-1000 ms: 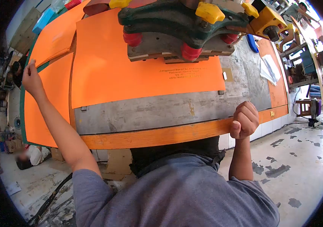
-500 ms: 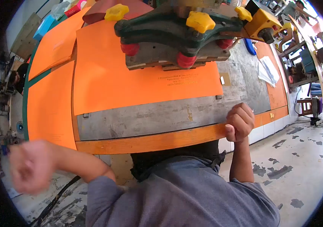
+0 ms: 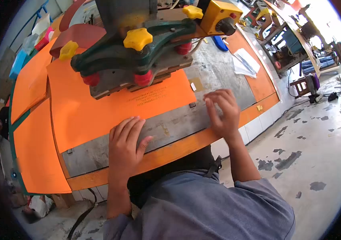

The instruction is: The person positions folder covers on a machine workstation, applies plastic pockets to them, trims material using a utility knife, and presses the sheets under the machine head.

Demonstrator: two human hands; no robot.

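An orange printed sheet (image 3: 94,124) lies on the grey metal plate (image 3: 174,132), with lines of small lettering near its right end. My left hand (image 3: 125,140) is spread over the sheet's front edge, fingertips on the orange surface. Above the plate, near the sheet's right corner, my right hand (image 3: 223,112) is held with its fingers curved and apart from the thumb, holding nothing. A dark green press head (image 3: 154,52) with yellow star knobs (image 3: 137,39) and red collars (image 3: 142,78) covers the back part of the sheet.
More orange sheets (image 3: 38,152) lie on the left of the table. A wooden strip (image 3: 174,154) runs along the front edge. On the right are white papers (image 3: 245,63), a blue object (image 3: 220,43) and a yellow control box (image 3: 221,18). Small dark stops (image 3: 192,105) sit by the sheet.
My left hand has come from beyond the table's left side onto the sheet's front edge. My right hand has opened from a fist and reached forward over the plate. The view has turned.
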